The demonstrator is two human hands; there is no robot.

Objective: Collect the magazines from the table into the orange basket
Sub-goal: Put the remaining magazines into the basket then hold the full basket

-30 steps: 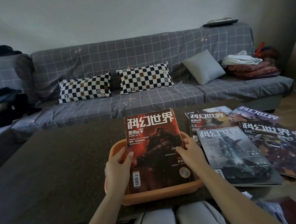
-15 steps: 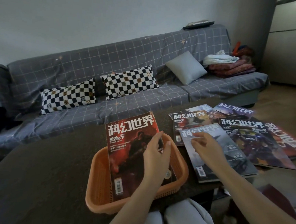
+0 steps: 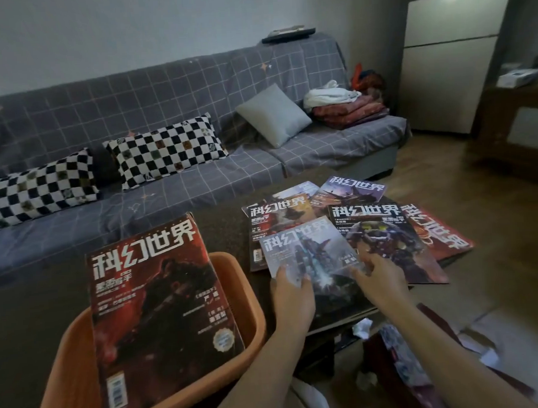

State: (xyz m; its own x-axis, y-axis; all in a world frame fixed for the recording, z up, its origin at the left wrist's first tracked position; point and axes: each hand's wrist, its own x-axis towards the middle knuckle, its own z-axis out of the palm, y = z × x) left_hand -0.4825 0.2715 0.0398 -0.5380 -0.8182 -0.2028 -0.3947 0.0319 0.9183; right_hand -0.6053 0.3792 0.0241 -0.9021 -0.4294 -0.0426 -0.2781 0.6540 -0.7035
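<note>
A red-covered magazine [image 3: 157, 300] leans tilted in the orange basket [image 3: 251, 301] at the lower left, its top sticking out over the far rim. Right of the basket, a grey-blue magazine [image 3: 307, 248] lies at the table's near edge. My left hand [image 3: 292, 291] grips its left side and my right hand [image 3: 380, 279] holds its right side. Behind it several more magazines fan out: a red and orange one [image 3: 277, 216], a dark one with a robot [image 3: 385, 238], a purple one [image 3: 351, 190] and a red one [image 3: 440, 235].
The dark table [image 3: 39, 309] stretches to the left of the basket. A grey checked sofa [image 3: 198, 195] with chequered cushions stands behind it. Crumpled paper and a red bag [image 3: 404, 371] lie on the floor at the lower right.
My left hand has let go of the red magazine in the basket and moved right onto the grey-blue magazine. My right hand has closed on its other side. The view has swung right.
</note>
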